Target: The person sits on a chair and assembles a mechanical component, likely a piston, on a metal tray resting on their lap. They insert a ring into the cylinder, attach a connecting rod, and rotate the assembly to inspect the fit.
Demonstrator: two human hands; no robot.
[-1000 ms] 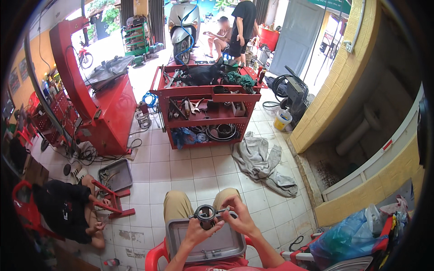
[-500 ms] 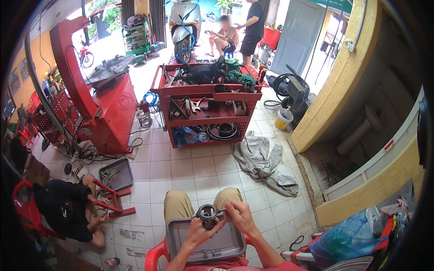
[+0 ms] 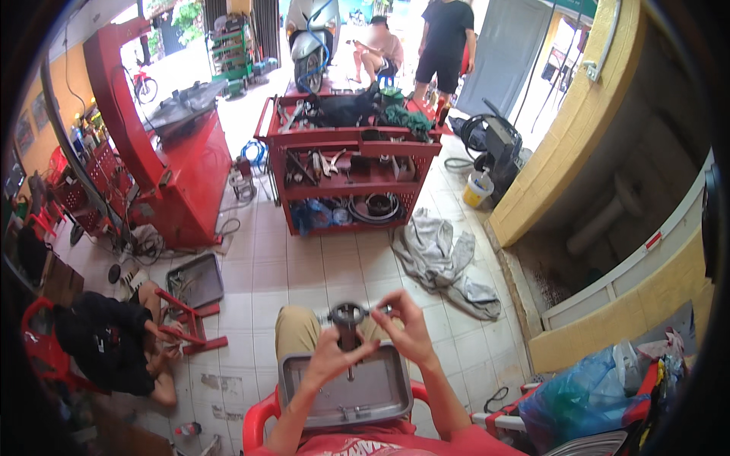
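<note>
1. Round metal part point(image 3: 347, 313): a second ago held low, just above the far rim of the grey tray point(image 3: 344, 395); now lifted a little, farther beyond that rim.
2. Right hand point(image 3: 407, 328): fingers were folded close on the part's right side; now spread, fingertips pinching a small piece at its right edge.
3. Left hand point(image 3: 328, 359): risen along with the part, still under it.
4. Far beyond both hands, a standing person in black point(image 3: 445, 38) has stepped rightward.
</note>
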